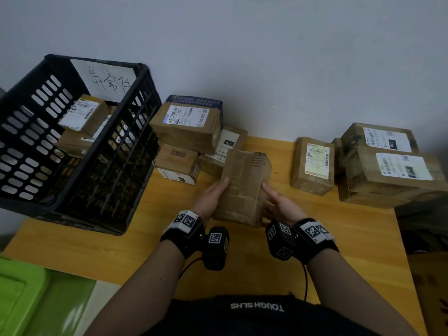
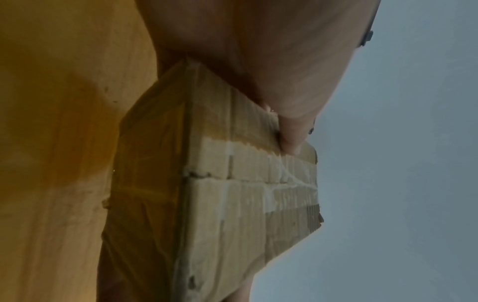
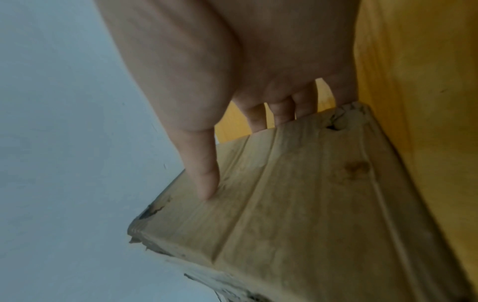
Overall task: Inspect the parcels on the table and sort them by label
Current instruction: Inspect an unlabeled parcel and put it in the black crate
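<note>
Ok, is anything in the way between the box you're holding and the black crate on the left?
Nothing visible blocks it. The held box is up off the table, gripped by the left hand and right hand. The black crate is open-topped; only its near wall needs clearing. The stacked parcels sit behind the path.

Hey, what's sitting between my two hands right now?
A plain brown parcel, held between the left hand and the right hand above the table. No label shows on its upper face. The head view shows it best.
</note>
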